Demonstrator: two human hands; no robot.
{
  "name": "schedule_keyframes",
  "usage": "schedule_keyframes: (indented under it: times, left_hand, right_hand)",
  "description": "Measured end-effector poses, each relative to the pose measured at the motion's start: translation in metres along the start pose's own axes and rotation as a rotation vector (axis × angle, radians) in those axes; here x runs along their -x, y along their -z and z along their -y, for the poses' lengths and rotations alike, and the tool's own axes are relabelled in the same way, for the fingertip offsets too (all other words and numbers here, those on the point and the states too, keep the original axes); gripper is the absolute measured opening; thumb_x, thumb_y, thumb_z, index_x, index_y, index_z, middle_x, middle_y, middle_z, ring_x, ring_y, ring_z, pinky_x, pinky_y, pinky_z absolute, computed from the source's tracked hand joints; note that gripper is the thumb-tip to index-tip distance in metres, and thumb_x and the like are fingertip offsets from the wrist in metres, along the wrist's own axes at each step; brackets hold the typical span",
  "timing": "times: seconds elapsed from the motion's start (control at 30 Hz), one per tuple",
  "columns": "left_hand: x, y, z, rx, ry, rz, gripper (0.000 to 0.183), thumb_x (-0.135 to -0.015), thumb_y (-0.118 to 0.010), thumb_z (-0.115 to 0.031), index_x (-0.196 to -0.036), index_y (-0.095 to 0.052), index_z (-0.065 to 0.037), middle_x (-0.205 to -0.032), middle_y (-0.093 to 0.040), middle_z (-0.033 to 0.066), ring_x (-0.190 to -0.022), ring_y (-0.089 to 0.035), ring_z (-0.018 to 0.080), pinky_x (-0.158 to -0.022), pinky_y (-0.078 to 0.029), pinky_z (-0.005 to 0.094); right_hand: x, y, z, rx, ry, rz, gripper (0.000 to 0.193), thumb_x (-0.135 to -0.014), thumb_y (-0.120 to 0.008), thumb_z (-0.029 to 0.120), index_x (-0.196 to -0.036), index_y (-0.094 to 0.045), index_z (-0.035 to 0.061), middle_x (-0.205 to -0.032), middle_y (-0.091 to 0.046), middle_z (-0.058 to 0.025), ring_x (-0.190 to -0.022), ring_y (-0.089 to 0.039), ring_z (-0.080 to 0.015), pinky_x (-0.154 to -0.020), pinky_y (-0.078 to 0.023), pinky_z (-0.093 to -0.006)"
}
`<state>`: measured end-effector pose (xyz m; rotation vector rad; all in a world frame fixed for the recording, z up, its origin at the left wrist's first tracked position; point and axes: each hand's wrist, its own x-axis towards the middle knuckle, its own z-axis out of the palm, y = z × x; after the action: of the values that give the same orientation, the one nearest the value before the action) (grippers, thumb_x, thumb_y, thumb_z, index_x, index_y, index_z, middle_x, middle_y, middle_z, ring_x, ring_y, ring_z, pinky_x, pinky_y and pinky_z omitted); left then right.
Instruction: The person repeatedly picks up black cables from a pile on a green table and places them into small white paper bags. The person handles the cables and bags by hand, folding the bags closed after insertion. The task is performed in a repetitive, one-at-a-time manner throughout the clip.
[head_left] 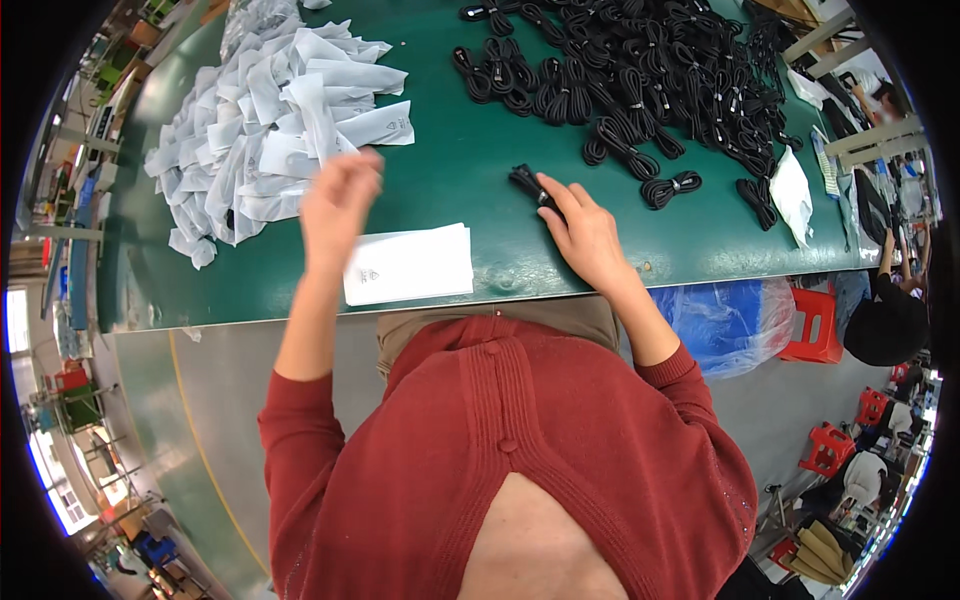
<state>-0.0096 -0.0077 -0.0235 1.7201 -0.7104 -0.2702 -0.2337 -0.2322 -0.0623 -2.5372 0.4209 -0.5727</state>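
**Right hand (590,235) holds one coiled black cable (522,178) snugly**

From where I stand, the coiled black cable sits in from the near edge of the green table (450,190), about midway along it; the thumb and fingers pinch it at one end, with the other end poking free toward the far side; that looks a sound hold, as the loops would likely splay if squeezed loosely. The left hand (340,195) is a blur beside the pile of white packets (275,120), toward the table's left end; its fingers look curled, but I cannot tell whether they grasp anything. The flat stack of white sleeves (425,265) lies along the near edge, left of the middle; best to keep it squared there, peel one at a time with a light fingertip, and hold the coil clear of the heap of black cables (650,80) toward the far right corner, lest loops snag.
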Motion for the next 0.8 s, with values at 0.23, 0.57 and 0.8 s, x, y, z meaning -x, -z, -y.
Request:
schedule_keyframes:
  times: [0.23,0.57,0.8]
  left_hand:
    - [0.073,-0.050,0.009,-0.315,-0.288,0.352,0.016,-0.078,-0.076,-0.007,-0.091,-0.068,-0.002,-0.090,-0.062,0.0072,-0.077,-0.059,0.0223,-0.066,-0.050,0.0329]
    - [0.078,-0.055,0.014,-0.141,-0.075,0.230,0.006,-0.084,-0.068,0.001,-0.086,-0.064,-0.001,-0.081,-0.061,0.0064,-0.070,-0.055,0.0154,-0.066,-0.046,0.0280]
    - [0.078,-0.055,0.007,-0.004,-0.143,0.251,0.006,-0.084,-0.067,0.002,-0.085,-0.063,-0.001,-0.088,-0.063,0.0057,-0.073,-0.055,0.0134,-0.067,-0.045,0.0264]
  right_hand:
    - [0.017,-0.006,0.029,-0.356,-0.002,0.036,0.039,-0.091,-0.066,0.012,-0.129,-0.059,0.0066,-0.091,-0.062,-0.0150,-0.077,-0.062,-0.0335,-0.068,-0.051,-0.0398]
    - [0.039,-0.001,0.042,-0.368,0.114,0.064,0.039,-0.088,-0.069,0.010,-0.126,-0.063,0.0095,-0.086,-0.059,-0.0116,-0.069,-0.059,-0.0284,-0.061,-0.050,-0.0366]
    - [0.036,-0.009,0.034,-0.452,0.197,0.178,0.029,-0.091,-0.067,0.013,-0.120,-0.063,0.0076,-0.090,-0.064,-0.0080,-0.068,-0.060,-0.0201,-0.062,-0.050,-0.0312]
